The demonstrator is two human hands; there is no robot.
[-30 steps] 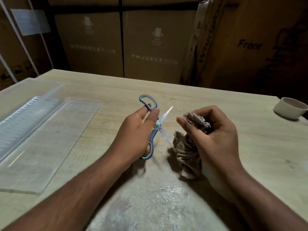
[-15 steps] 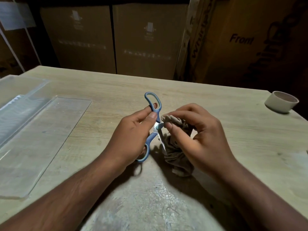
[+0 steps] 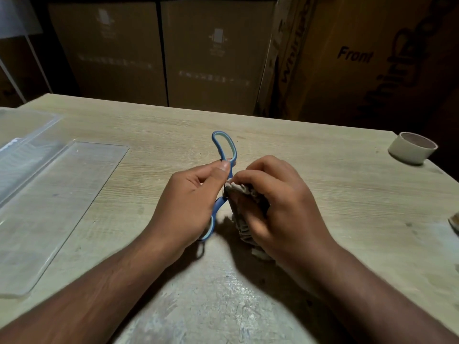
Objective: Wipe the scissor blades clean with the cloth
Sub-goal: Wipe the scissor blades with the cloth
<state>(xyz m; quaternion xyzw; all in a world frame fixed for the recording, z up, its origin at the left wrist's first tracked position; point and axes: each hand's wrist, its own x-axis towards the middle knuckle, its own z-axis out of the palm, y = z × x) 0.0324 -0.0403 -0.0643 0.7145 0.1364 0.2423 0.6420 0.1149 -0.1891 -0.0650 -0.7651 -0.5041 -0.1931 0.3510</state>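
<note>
- The left hand (image 3: 191,204) holds the blue-handled scissors (image 3: 224,155) by the handles, with the thumb and fingers curled around them; one handle loop stands up on the far side of the hand, and the other loop shows at the near side, under the palm.
- The right hand (image 3: 278,204) grips the crumpled grey-brown cloth (image 3: 242,192), its fingers curled around it, and presses the cloth against the scissors just beside the left thumb.
- The blades are hidden inside the cloth.
- Both hands are above the middle of the pale wooden table (image 3: 323,170).
- A clear plastic sheet (image 3: 49,207) lies on the table at the left.
- A white roll of tape (image 3: 411,150) stands at the far right edge.
- Brown cardboard boxes (image 3: 213,53) stand behind the table.
</note>
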